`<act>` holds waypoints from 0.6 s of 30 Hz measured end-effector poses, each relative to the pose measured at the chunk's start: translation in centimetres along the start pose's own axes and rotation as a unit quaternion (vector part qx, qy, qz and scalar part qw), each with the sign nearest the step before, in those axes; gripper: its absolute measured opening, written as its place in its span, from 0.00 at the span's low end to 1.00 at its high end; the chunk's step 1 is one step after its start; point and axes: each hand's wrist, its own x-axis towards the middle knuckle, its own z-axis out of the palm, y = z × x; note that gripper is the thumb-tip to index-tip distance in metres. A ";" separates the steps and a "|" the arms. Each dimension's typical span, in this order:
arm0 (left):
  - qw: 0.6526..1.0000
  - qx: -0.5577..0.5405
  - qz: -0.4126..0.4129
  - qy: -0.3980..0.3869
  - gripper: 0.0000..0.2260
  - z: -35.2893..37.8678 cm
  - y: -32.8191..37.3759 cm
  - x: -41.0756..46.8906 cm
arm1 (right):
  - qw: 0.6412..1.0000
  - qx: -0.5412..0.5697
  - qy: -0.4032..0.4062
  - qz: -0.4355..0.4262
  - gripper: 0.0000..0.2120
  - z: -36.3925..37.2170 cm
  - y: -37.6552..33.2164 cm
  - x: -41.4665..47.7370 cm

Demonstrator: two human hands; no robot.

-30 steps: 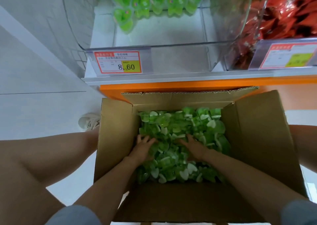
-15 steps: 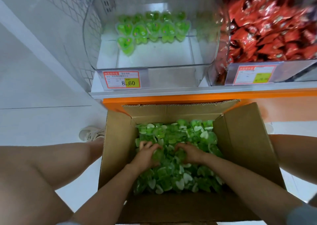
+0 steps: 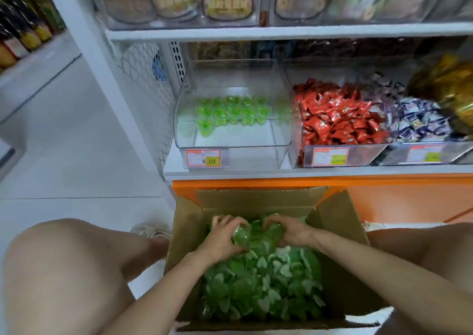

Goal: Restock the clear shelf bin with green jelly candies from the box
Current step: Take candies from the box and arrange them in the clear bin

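Both hands are down at the far end of the box, cupped toward each other round one clump of green candies. The left hand curls its fingers over the clump's left side and top. The right hand mirrors it, its fingers bent over the right side. The fingertips of the two hands nearly meet above the clump (whether they touch I cannot tell). So the clump lies between the palms and under the curled fingers, gripped from both sides, with green showing through the gap between the hands. Nearer the person than the fingers, below the wrists, the loose heap fills the rest of the box. Whether the clump is lifted clear of the heap cannot be told.

Beyond the fingers and well apart from them, the bin stands up on the shelf. It holds only a few jellies, ranged near its back (most of its floor is bare). A price tag reading 8.60 sits on its front left corner. Just right of the bin lie red packets.
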 end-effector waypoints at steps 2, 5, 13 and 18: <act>0.999 -0.005 0.022 0.026 0.23 -1.8 1.5 -0.7 | 0.999 -0.009 0.036 -0.036 0.24 -2.3 -1.6 -2.1; 0.995 -0.002 0.066 0.068 0.24 -4.8 3.6 -2.2 | 0.993 0.002 0.079 -0.090 0.23 -5.5 -3.8 -5.1; 0.968 -0.002 0.176 0.177 0.23 -13.2 8.1 -4.6 | 0.958 0.004 0.175 -0.226 0.25 -13.3 -11.0 -11.8; 0.960 0.003 0.182 0.213 0.23 -18.5 10.2 -3.6 | 0.938 0.037 0.206 -0.275 0.21 -17.2 -15.1 -12.8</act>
